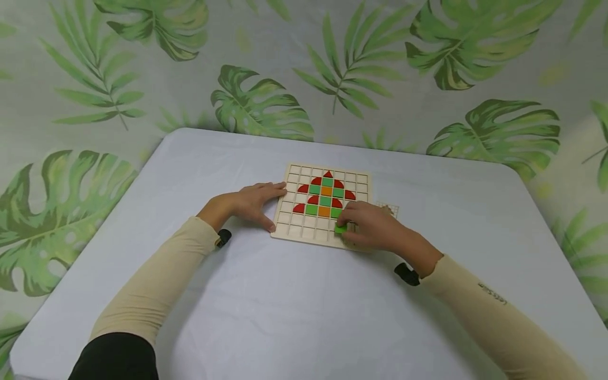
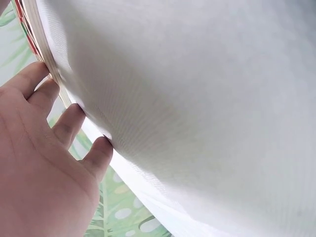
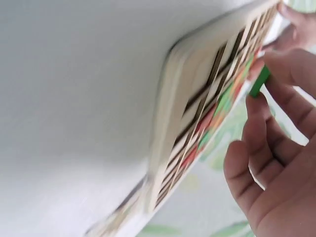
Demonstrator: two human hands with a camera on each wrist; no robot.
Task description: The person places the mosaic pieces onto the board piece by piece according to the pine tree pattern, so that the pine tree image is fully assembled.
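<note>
A wooden grid board (image 1: pixel 296 232) lies on the table, with red, green and orange pieces set in its cells in a stepped, tree-like pattern. My right hand (image 1: pixel 372 226) is over the board's near right part and pinches a bright green block (image 3: pixel 259 82) between thumb and fingertips. In the right wrist view its other fingers are loosely bent beside the block. At the board's left edge is my left hand (image 1: pixel 249 204), thumb and fingers spread, fingertips against the rim. The left wrist view shows its fingers (image 2: pixel 69 123) extended along the board's side and the white cloth.
A small card with a printed grid (image 1: pixel 394 209) lies just right of the board, partly hidden behind my right hand. White cloth covers the table (image 1: pixel 285 306). A leaf-patterned backdrop (image 1: pixel 266 105) rises behind the table's far edge.
</note>
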